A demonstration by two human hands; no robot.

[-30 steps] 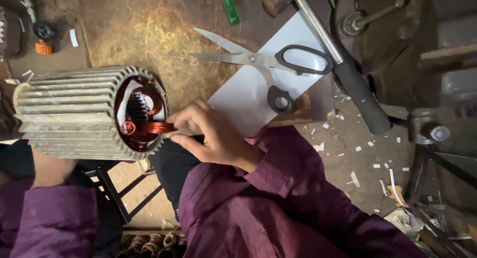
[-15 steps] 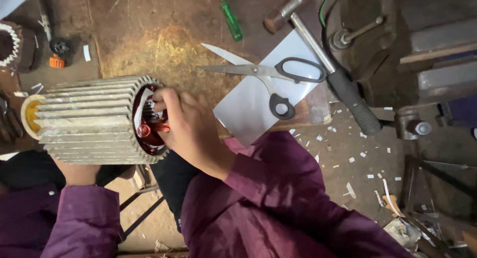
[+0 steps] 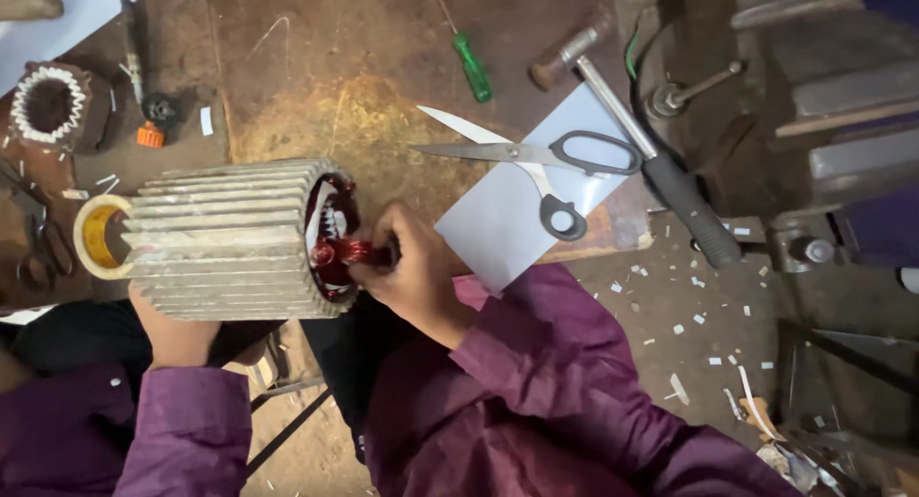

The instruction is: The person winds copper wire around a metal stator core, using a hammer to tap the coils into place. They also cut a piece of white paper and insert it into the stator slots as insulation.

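At the far left, a small round stator with a pale toothed rim [image 3: 50, 104] is sitting on the worn wooden workbench [image 3: 316, 66], with a little orange cap [image 3: 150, 135] lying just beside it. Below these, a roll of yellowish tape [image 3: 96, 237] is touching the back end of the big ribbed grey metal motor housing [image 3: 225, 238], which is lying on its side at the bench's front edge. The left hand [image 3: 172, 334], in a purple sleeve, is cupping the housing from underneath; its fingers are hidden behind the casing, so I cannot tell how they are curled. At the housing's open mouth, a bundle of reddish copper winding wire [image 3: 345, 253] is poking out, and the right hand [image 3: 412, 272] is closing its fingers tightly around that bundle. Further right, a green-handled screwdriver [image 3: 472, 66] is resting on the bench, black-handled steel scissors [image 3: 536, 167] are lying open across a white sheet of paper [image 3: 507, 229], and a metal hammer with a black rubber grip [image 3: 641, 143] is slanting just beside them.
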